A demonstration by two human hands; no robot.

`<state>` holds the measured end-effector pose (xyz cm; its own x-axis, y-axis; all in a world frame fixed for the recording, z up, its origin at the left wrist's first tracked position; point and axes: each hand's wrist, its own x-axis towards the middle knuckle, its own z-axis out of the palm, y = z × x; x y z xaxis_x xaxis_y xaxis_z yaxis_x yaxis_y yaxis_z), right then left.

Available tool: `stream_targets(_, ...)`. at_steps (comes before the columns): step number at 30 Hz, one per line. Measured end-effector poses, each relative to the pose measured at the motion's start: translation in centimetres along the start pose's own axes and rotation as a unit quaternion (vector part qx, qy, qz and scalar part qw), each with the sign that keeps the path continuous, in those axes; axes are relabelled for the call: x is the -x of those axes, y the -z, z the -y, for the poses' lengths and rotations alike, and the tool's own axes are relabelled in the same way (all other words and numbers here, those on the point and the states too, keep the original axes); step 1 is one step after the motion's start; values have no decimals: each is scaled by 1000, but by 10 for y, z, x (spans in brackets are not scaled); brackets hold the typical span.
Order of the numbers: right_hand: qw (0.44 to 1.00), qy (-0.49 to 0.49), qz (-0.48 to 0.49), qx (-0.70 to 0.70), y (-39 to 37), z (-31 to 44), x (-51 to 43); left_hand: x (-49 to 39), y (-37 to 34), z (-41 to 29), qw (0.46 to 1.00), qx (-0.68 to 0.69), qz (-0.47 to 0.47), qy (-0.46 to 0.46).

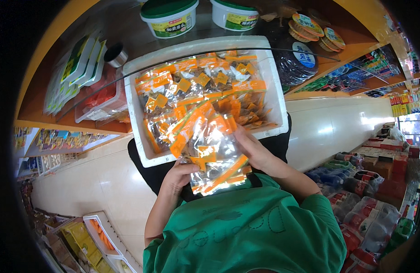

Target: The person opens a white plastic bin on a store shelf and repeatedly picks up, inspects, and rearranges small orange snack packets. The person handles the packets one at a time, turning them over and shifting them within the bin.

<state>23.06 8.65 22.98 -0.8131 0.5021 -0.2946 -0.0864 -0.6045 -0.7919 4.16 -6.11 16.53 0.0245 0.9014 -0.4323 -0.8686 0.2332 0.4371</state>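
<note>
Several clear plastic packets with orange printed bands (pixel 210 153) are gathered in front of the green shirt. My left hand (pixel 182 175) grips their lower side, and my right hand (pixel 249 146) holds them at the upper right edge. Just beyond them a white foam box (pixel 281 102) contains many similar orange-and-clear packets (pixel 196 80), some lying flat in rows and others standing on edge at the right. The box's near part reaches over my lap. The fingers under the packets are partly hidden.
Two white tubs with green lids (pixel 170 24) stand behind the box. A clear plastic container (pixel 104 109) is at its left, and a dark wrapped bundle (pixel 297 61) at its right. Wooden shelf edges (pixel 319 80) flank it. Packs of bottles (pixel 360 211) lie on the floor at right.
</note>
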Motion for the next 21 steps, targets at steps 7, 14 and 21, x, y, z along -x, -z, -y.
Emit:
stream_targets(7,998,18,57,33,3,3,0,3,6,0,996,-89,-25,4)
stream_targets(14,997,13,34,70,-1,6,4,1,15,2,994,-106,-14,-8)
stream_targets(21,984,38,67,161,-2,6,-2,-3,7,10,998,-60,-4,1)
